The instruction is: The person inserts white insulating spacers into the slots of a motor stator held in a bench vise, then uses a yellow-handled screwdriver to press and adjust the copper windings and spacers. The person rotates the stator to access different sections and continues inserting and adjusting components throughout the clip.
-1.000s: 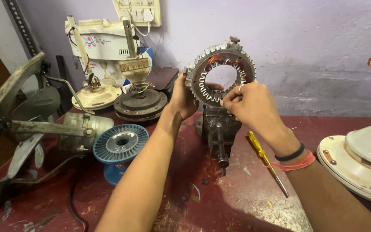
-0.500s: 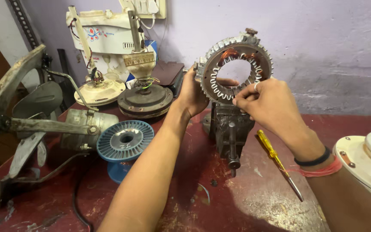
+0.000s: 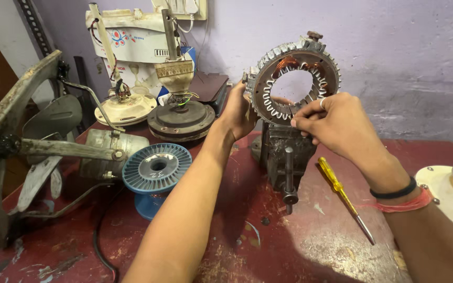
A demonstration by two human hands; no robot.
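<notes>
— Item: stator ring, upright above the bench vise. Handling?
— We judge it heavy, stiff; windings fragile, so we grip the outer rim. Left hand clasps its edge; right hand pinches the inner slots. Screwdriver on tabletop.

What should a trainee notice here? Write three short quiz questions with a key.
1. True or false: the stator ring stands upright above the bench vise.
2. Which hand steadies the ring's outer edge?
3. What lies on the red table beside the right hand: A) yellow-handled screwdriver, B) hammer, C) pliers?

Key: 1 true; 2 the left hand; 3 A.
</notes>
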